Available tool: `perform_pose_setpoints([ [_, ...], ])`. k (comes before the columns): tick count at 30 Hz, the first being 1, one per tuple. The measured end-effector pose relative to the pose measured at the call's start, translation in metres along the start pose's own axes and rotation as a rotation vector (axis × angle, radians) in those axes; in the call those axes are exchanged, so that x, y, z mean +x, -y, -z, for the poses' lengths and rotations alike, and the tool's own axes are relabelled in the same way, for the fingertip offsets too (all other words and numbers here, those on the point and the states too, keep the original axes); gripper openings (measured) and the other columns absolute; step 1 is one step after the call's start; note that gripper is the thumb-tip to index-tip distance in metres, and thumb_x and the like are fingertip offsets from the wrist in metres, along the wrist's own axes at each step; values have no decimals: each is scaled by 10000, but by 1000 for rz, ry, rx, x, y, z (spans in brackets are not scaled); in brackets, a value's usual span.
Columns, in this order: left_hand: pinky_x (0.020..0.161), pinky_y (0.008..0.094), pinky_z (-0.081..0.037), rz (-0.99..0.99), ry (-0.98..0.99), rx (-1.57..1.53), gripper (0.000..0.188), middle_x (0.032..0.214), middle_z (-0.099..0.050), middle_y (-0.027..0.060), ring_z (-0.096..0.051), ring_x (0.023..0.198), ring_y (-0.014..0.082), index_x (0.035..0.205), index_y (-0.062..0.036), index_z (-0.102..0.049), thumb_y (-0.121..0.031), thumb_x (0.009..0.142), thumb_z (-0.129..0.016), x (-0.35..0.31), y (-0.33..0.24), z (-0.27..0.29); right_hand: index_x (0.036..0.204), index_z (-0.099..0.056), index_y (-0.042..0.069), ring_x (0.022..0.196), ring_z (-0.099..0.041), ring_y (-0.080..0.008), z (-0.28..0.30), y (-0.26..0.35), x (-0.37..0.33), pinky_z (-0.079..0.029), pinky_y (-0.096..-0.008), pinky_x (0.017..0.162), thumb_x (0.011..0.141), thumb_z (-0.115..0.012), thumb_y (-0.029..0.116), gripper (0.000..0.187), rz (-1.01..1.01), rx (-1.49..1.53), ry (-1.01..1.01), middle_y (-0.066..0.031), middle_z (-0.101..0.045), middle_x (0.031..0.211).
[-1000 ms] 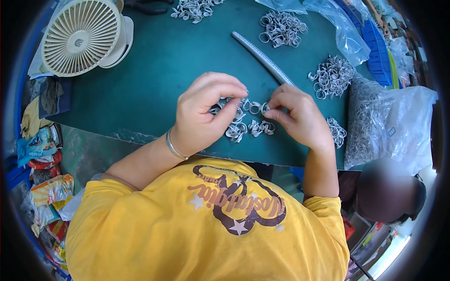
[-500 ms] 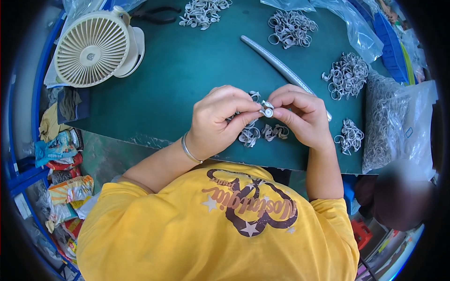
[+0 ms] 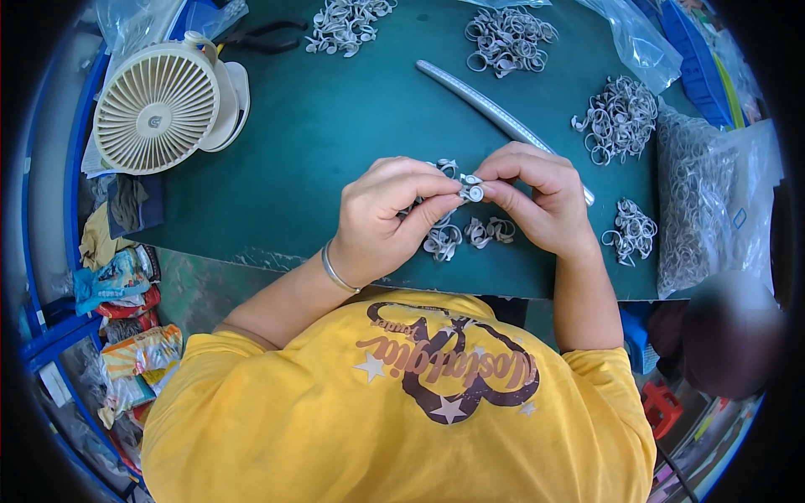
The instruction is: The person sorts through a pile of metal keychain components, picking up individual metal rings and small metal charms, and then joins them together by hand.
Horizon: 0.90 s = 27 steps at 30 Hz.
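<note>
Over a dark green table [image 3: 335, 142], my left hand [image 3: 390, 214] and my right hand [image 3: 537, 197] meet fingertip to fingertip. Both pinch one small grey ring-shaped clip [image 3: 471, 189] between thumbs and forefingers. A thin bracelet sits on my left wrist. Just below the hands, a small cluster of the same grey rings [image 3: 470, 235] lies on the table, partly hidden by my fingers.
More piles of grey rings lie at top centre [image 3: 345, 21], top right [image 3: 507, 38], right [image 3: 620, 117] and near right [image 3: 631, 230]. A long grey rod [image 3: 495, 113] crosses behind my hands. A cream desk fan [image 3: 159, 105] stands at left; a clear bag of rings [image 3: 704, 201] at right.
Both hands have lifted slightly off the ring cluster and drawn together on one ring; the view has shifted so the table sits lower in the picture.
</note>
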State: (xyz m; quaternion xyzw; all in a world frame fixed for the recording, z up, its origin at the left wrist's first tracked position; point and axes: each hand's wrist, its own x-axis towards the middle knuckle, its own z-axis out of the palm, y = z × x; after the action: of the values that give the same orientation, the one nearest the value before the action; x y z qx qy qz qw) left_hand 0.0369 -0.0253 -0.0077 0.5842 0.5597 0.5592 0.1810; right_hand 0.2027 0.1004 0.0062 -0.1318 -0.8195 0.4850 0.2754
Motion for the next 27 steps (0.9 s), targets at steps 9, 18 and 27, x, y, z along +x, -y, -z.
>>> perform_pose_setpoints([
  [9, 674, 270, -508, 3, -176, -22, 115, 834, -670, 103, -641, 765, 191, 866, -4, -669, 43, 767, -701, 2, 3, 0, 845, -659, 13, 716, -621, -285, 5, -2, -1, -496, -346, 624, 764, -679, 16, 83, -54, -350, -61, -114, -623, 784],
  [18, 798, 305, -485, -47, 78, 331, 165, 961, -651, 105, -619, 892, 224, 924, -26, -670, 2, 763, -696, 5, 9, 1, 838, -652, 31, 814, -575, -284, -4, 2, -5, -473, -374, 688, 719, -702, 36, 129, 58, -411, 91, -103, -561, 810],
  [27, 717, 279, -491, -63, 89, 154, 158, 875, -647, 90, -616, 803, 196, 832, -8, -672, -51, 725, -779, 1, 8, 5, 850, -659, 24, 723, -644, -282, -15, 5, -4, -525, -334, 640, 729, -722, 8, 137, 252, -273, -100, -116, -655, 830],
])
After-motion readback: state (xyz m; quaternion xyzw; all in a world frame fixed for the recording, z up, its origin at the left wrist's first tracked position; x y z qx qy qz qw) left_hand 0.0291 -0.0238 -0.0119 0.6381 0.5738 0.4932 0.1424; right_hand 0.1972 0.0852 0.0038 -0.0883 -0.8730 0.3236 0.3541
